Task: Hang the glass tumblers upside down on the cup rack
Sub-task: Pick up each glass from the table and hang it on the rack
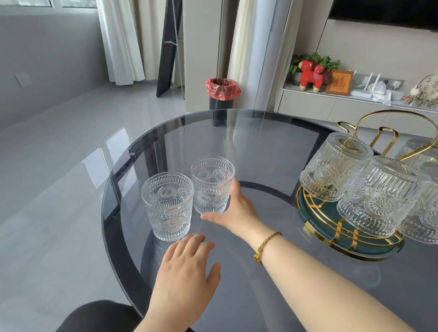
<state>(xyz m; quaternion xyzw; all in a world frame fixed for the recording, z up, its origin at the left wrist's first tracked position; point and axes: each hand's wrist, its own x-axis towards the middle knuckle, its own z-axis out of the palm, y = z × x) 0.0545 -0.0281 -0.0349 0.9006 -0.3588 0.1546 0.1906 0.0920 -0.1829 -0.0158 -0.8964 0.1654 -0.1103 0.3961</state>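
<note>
Two embossed glass tumblers stand upright on the round glass table point(262, 142). My right hand point(237, 211) wraps the farther tumbler point(211, 184) from its right side and base. The nearer tumbler point(167, 205) stands just left of it, untouched. My left hand point(185, 265) hovers flat over the table in front of the nearer tumbler, fingers apart and holding nothing. At the right stands the gold wire cup rack point(400, 121) on a green round base point(327, 233), with several tumblers hanging upside down on it, the closest one point(376, 197) facing me.
A black bin with a red bag point(222, 93) stands on the floor beyond the table. A cabinet with a red toy horse point(311, 75) and ornaments runs along the right wall. My dark-clothed knee point(94, 327) is at the table's near edge.
</note>
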